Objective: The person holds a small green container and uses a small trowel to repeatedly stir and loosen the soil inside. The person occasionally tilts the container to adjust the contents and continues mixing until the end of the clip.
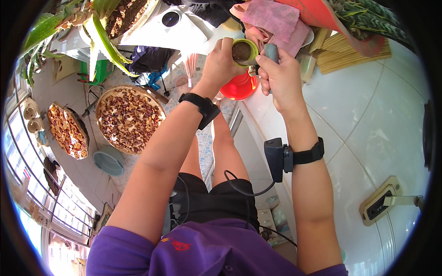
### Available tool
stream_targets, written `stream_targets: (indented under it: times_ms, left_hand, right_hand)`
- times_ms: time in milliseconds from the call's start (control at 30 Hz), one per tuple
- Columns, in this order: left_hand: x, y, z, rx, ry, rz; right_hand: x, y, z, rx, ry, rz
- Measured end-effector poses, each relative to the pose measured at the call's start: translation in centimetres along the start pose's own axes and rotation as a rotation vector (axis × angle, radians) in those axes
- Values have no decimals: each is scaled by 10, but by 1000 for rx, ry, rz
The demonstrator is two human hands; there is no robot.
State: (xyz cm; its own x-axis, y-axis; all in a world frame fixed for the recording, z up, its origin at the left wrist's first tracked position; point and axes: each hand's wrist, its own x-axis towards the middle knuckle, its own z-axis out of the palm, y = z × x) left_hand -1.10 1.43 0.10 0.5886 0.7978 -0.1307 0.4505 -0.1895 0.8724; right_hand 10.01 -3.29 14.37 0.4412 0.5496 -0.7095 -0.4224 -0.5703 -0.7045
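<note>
My left hand [224, 63] is closed around a small yellow-green pot [255, 48] with brown soil or a brown liquid inside; which one I cannot tell. My right hand [281, 74] grips the grey handle [271, 52] of a small tool, whose end reaches the pot's right rim; its exact kind is not clear. Below and between my hands, lower down, a red plastic basin [238, 88] shows in part. Pink cloths [271, 20] lie just beyond my right hand.
A large aloe plant [100, 41] in a pot leans in at upper left. Woven trays of dried slices [129, 119] and a grey-blue basin [108, 161] stand to the left. A red planter [331, 17] is at upper right. A metal door handle [402, 201] juts out at lower right.
</note>
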Motion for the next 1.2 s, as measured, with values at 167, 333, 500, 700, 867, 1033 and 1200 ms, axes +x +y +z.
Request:
stream_targets:
  times_ms: [167, 333, 500, 700, 867, 1033, 1200]
  left_hand:
    - [-1, 0, 4, 43, 91, 78]
    - [-1, 5, 9, 89, 132, 28]
    - [-4, 12, 15, 103, 189, -54]
    - [-11, 14, 22, 43, 288, -183]
    - [-15, 23, 23, 90, 303, -121]
    - [-13, 19, -3, 210, 13, -34]
    - [22, 2, -27, 213, -237, 246]
  right_hand:
    - [-12, 13, 6, -40, 23, -62]
    - [-21, 14, 8, -65, 46, -76]
    - [-27, -2, 9, -41, 45, -40]
    - [-30, -33, 5, 58, 9, 77]
    - [-21, -41, 0, 56, 35, 125]
    - [-12, -40, -7, -74, -2, 76]
    - [-12, -43, -9, -268, -34, 48]
